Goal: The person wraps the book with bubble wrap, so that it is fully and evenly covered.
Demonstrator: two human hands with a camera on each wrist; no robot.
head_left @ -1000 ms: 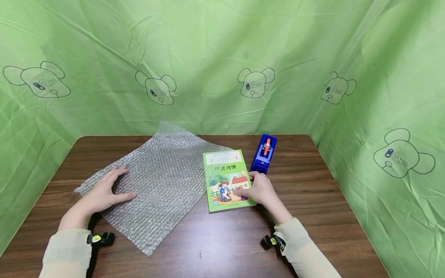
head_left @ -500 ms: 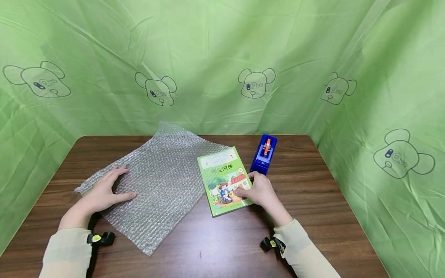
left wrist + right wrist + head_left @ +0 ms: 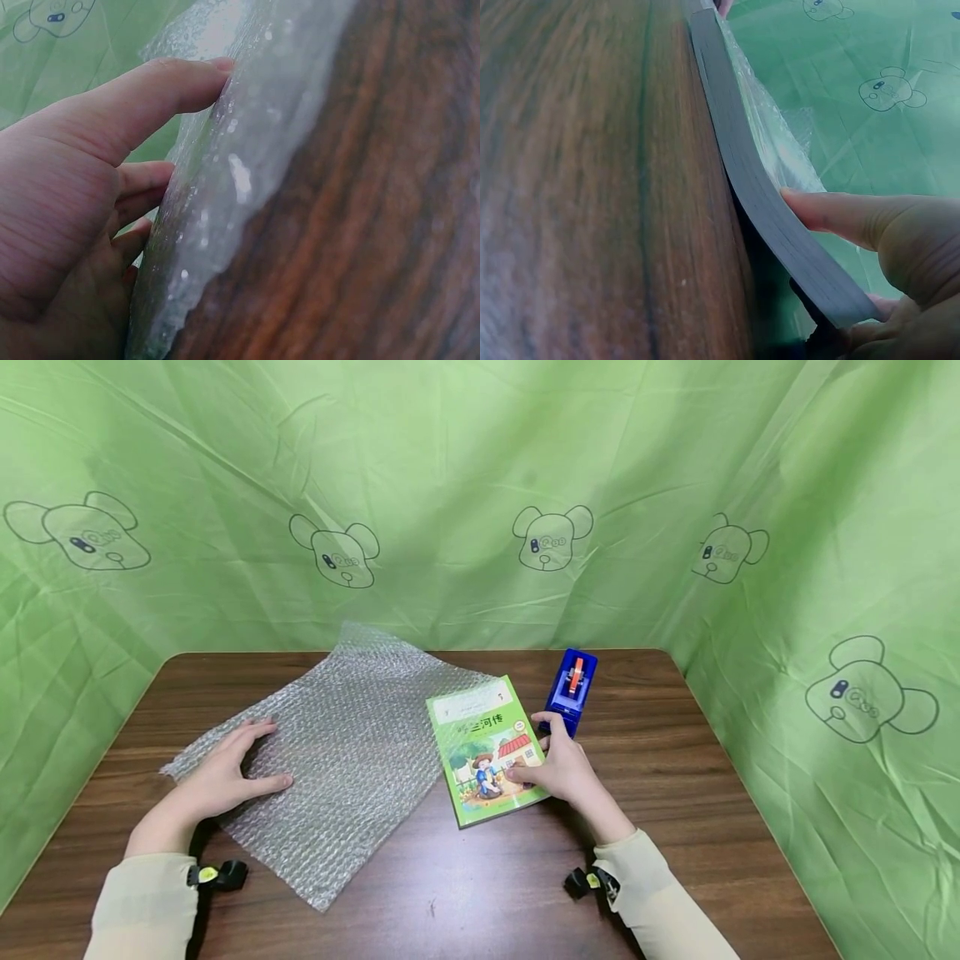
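A green children's book (image 3: 480, 747) lies on the brown table (image 3: 480, 877), its far left corner over the edge of a bubble wrap sheet (image 3: 337, 752). My right hand (image 3: 558, 768) pinches the book's near right edge, thumb on the cover. In the right wrist view the thumb (image 3: 840, 214) presses the top of the book (image 3: 757, 187), the other fingers are under it, and that edge is raised off the wood. My left hand (image 3: 225, 772) rests flat, fingers spread, on the wrap's left corner. The left wrist view shows that hand (image 3: 112, 187) against the wrap (image 3: 225, 172).
A blue tape dispenser (image 3: 570, 689) with an orange part stands just beyond my right hand, close to the book's right side. Green printed cloth (image 3: 480, 485) walls in the table at the back and on both sides. Bare wood shows at the front and right.
The book has turned and slid a little left, so its far corner now overlaps the bubble wrap. My right forefinger has stretched along the book's right edge. The left hand has not moved.
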